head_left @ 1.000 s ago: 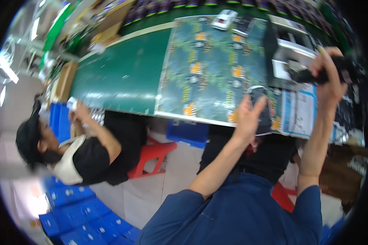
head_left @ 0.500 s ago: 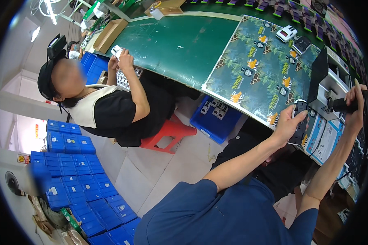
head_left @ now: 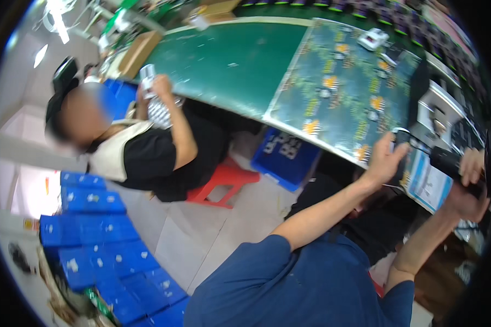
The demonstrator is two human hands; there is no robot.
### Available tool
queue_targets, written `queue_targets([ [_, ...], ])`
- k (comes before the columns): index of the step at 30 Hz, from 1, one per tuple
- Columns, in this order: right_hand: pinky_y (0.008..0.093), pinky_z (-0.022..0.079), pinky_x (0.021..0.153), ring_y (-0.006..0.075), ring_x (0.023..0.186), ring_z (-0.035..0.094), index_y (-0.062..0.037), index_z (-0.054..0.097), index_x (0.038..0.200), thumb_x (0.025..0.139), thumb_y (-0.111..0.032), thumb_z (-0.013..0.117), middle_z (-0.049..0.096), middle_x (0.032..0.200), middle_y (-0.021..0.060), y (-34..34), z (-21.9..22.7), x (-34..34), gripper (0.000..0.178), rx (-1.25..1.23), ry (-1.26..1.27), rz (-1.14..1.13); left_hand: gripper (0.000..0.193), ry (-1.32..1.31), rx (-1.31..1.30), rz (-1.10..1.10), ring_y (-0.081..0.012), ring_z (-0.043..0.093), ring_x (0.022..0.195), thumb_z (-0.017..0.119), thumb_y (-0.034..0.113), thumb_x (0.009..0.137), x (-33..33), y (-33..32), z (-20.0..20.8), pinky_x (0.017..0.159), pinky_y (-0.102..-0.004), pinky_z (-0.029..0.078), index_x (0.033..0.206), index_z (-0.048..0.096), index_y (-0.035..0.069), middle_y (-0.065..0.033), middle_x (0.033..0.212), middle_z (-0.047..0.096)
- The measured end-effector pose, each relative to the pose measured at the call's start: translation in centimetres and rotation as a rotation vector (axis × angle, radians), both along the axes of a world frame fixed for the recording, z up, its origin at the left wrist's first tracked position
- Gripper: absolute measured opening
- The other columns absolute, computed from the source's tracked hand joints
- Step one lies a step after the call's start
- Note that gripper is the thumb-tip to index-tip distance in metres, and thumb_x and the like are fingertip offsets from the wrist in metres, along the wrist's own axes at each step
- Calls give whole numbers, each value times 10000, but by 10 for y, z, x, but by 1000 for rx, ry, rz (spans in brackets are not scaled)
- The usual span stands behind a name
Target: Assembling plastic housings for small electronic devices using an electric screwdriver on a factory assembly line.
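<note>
My left hand [head_left: 385, 162] is closed on a flat black device [head_left: 402, 143] at the mat's near right corner, thumb on top. A thin cable runs beside it. My right hand [head_left: 469, 191], blurred, is closed around the lower end of a black cylindrical handle [head_left: 446, 161]. That handle slants just in front of a white and metal fixture [head_left: 437, 111]; whether the two are joined I cannot tell. Below the handle lies a blue and white printed sheet [head_left: 428, 180].
A patterned mat [head_left: 346, 82] covers the green bench [head_left: 229, 60]; a white device [head_left: 372, 39] sits at its far side. A co-worker [head_left: 147, 147] on a red stool [head_left: 223, 185] holds a white item. Blue bins [head_left: 93, 234] stack at left; another blue bin [head_left: 286, 163] sits under the bench.
My right hand has moved down and nearer, and the black handle has tilted with it. My left hand stays on the black device. The co-worker's white item has been turned upright. The view has shifted slightly.
</note>
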State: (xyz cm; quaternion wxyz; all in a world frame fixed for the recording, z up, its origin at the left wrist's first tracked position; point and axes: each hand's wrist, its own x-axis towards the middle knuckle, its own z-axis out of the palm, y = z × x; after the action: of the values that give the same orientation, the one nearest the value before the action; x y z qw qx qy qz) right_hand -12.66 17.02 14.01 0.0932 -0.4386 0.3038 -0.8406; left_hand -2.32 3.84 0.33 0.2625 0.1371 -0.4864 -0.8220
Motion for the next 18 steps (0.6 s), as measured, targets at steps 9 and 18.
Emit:
queue_targets([
  [9, 290, 332, 670, 116, 622, 417, -30, 543, 1010, 907, -271, 543, 442, 753, 41, 4, 6, 8, 262, 4, 42, -34, 184, -9, 82, -16, -101, 630, 778, 646, 146, 932, 1, 6, 7, 703, -258, 524, 1064, 598, 26, -48, 918, 674],
  [18, 370, 469, 611, 192, 586, 521, -5, 560, 1081, 931, -173, 447, 527, 743, 97, -23, 8, 18, 252, -66, 166, -34, 148, -35, 177, -35, -97, 645, 772, 634, 98, 948, 13, -6, 17, 684, -249, 548, 1071, 616, 17, -49, 927, 686],
])
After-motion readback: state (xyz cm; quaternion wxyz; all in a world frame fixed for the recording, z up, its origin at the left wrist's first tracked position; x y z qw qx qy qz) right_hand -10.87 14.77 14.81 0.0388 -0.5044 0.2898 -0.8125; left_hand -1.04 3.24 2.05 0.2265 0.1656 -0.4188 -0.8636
